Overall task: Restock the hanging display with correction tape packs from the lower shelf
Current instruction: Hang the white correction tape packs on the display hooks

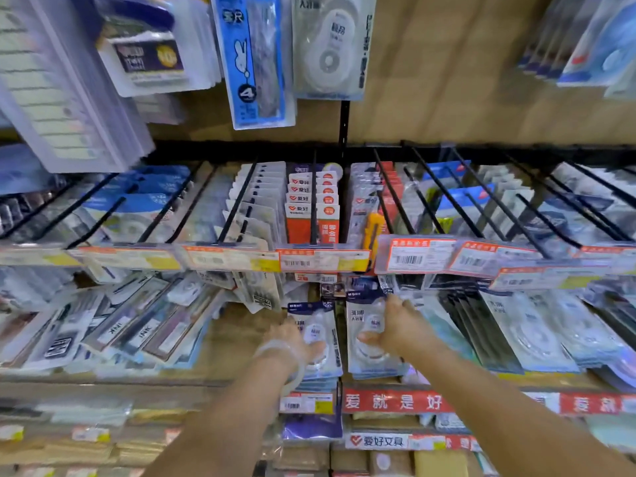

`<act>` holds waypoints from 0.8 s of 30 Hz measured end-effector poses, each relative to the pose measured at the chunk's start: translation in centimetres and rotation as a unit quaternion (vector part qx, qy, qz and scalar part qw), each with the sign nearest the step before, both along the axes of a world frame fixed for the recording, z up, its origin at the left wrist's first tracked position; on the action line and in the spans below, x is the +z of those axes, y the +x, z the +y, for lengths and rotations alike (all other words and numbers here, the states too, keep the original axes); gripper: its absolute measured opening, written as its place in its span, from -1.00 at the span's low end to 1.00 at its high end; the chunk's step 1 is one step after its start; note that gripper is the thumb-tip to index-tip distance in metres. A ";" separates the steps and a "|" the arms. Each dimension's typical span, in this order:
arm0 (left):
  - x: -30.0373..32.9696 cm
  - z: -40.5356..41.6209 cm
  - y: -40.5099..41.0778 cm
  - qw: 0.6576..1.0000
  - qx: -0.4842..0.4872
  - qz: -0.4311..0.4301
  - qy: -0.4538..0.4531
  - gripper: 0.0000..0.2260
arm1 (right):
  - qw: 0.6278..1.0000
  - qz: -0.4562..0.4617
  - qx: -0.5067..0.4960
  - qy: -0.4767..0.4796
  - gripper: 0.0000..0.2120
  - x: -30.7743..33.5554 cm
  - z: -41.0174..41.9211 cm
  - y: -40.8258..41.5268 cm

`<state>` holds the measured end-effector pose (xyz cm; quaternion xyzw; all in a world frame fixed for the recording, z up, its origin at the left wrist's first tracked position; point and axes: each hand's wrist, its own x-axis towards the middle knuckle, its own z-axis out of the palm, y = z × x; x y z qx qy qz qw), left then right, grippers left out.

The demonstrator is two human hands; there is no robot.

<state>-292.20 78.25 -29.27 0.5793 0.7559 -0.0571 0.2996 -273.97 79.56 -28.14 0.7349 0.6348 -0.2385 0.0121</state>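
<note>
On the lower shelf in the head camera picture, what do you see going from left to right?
Ink packs → left hand → left correction tape stack → right correction tape stack → right hand → dark packs.

Flat packs labelled INK [144, 333] lie at lower left; a yellow utility knife [373, 232] hangs among black wire pegs [444, 194].
</note>
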 end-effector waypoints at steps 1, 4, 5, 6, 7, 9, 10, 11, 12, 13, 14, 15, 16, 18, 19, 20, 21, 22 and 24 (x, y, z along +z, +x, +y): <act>-0.2 0.3 0.0 1.000 0.022 -0.014 -0.017 -0.28 | 1.000 0.010 -0.015 -0.009 -0.19 -0.2 0.3 0.1; -0.5 1.1 -0.2 0.995 0.068 -0.044 -0.053 -0.30 | 0.999 0.030 -0.031 -0.026 -0.04 -0.6 0.7 0.3; -0.5 1.3 -0.3 0.994 0.079 -0.054 -0.055 -0.32 | 0.998 0.032 -0.035 -0.032 -0.01 -0.7 0.8 0.3; -0.4 1.4 -0.4 0.993 0.089 -0.060 -0.052 -0.34 | 0.998 0.033 -0.040 -0.036 0.02 -0.8 0.8 0.4; -0.4 1.5 -0.5 0.992 0.098 -0.064 -0.048 -0.35 | 0.998 0.033 -0.045 -0.037 0.05 -0.9 0.9 0.4; -0.4 1.6 -0.5 0.990 0.112 -0.077 -0.045 -0.38 | 0.997 0.032 -0.055 -0.035 0.09 -1.1 0.9 0.6; -0.5 1.6 -0.6 0.988 0.119 -0.086 -0.046 -0.39 | 0.997 0.033 -0.060 -0.033 0.09 -1.3 0.9 0.6; -0.5 1.7 -0.6 0.986 0.128 -0.099 -0.047 -0.41 | 0.997 0.038 -0.066 -0.030 0.09 -1.3 0.9 0.6; -0.6 1.8 -0.6 0.983 0.138 -0.114 -0.048 -0.41 | 0.996 0.047 -0.075 -0.031 0.08 -1.4 0.9 0.6; -0.6 1.8 -0.7 0.979 0.151 -0.131 -0.047 -0.42 | 0.994 0.060 -0.088 -0.032 0.06 -1.3 0.8 0.5; -0.6 1.7 -0.8 0.974 0.165 -0.147 -0.045 -0.43 | 0.991 0.072 -0.104 -0.037 0.02 -1.5 0.9 0.5; -0.5 1.7 -0.9 0.969 0.180 -0.163 -0.045 -0.43 | 0.989 0.083 -0.116 -0.042 -0.04 -1.6 0.9 0.5; -0.5 1.5 -0.9 0.964 0.193 -0.177 -0.047 -0.43 | 0.987 0.092 -0.127 -0.049 -0.14 -1.8 1.0 0.6; -0.5 1.2 -1.1 0.955 0.215 -0.198 -0.051 -0.41 | 0.981 0.106 -0.151 -0.059 -0.34 -1.9 1.1 0.8; -0.7 1.1 -1.1 0.952 0.223 -0.204 -0.054 -0.41 | 0.978 0.115 -0.163 -0.063 -0.38 -1.7 1.1 0.8; -0.8 1.0 -1.2 0.950 0.226 -0.208 -0.058 -0.40 | 0.974 0.126 -0.175 -0.067 -0.40 -1.5 1.1 0.7; -0.8 0.8 -1.2 0.950 0.224 -0.208 -0.063 -0.41 | 0.971 0.136 -0.186 -0.068 -0.42 -1.3 1.0 0.7; -0.8 0.5 -1.2 0.952 0.218 -0.203 -0.068 -0.42 | 0.967 0.148 -0.197 -0.071 -0.44 -1.1 0.9 0.7; -1.1 0.0 -1.3 0.956 0.204 -0.196 -0.083 -0.41 | 0.960 0.178 -0.208 -0.065 -0.44 -1.0 0.6 0.7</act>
